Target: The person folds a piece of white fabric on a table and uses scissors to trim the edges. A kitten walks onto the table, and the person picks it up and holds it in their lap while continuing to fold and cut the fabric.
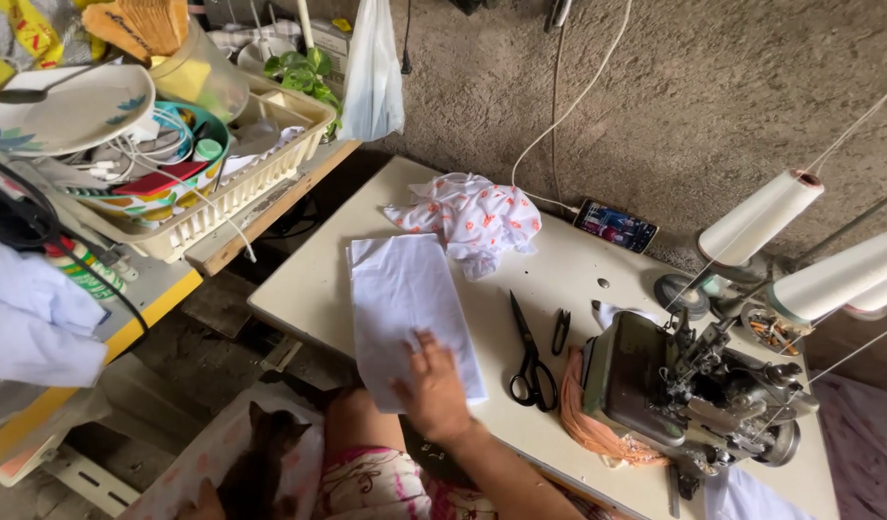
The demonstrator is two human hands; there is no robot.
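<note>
My right hand (432,387) lies flat, fingers spread, on the near end of a folded white cloth (401,289) at the front of the sewing table (309,289). It holds nothing. Black scissors (528,358) and small thread snips (560,330) lie just right of the hand. A dark cat (260,462) sits on a pale patterned cloth by my lap. Only a sliver of my left hand (206,501) shows at the bottom edge beside the cat, and its fingers are hidden.
An overlock machine (689,385) with white thread cones (761,217) stands at the right, orange fabric strips (583,424) beside it. A white cloth with orange print (477,217) and a phone (615,226) lie at the back. A cluttered dish rack (227,193) stands left.
</note>
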